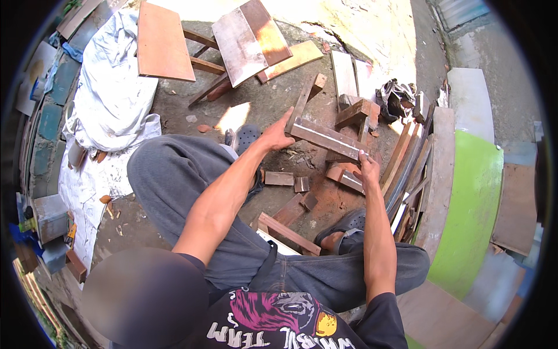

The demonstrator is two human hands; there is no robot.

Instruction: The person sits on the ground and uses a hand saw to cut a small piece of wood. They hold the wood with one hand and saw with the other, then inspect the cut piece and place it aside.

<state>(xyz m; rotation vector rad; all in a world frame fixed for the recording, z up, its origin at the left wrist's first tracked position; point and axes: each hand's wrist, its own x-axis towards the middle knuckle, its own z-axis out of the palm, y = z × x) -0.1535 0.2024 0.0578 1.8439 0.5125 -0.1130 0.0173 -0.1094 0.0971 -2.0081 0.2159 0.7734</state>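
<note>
I am sitting with bent legs over a joined piece of brown wood. Its crossbar [328, 139] has a pale line along the edge, and a second bar [301, 102] rises from its left end. My left hand [278, 135] grips the corner where the two bars meet, its fingertips partly hidden behind the wood. The crossbar's right end is in my right hand [368, 168], the thumb on top and the other fingers partly out of sight. Below it lie a reddish block [343, 173] and small wood offcuts [279, 178].
Wooden boards [165, 41] stand on a frame at the far left, beside a white cloth [113, 75]. Long wood strips [404, 157] lie to the right, next to a green panel [471, 203]. A wood strip [289, 232] lies between my legs.
</note>
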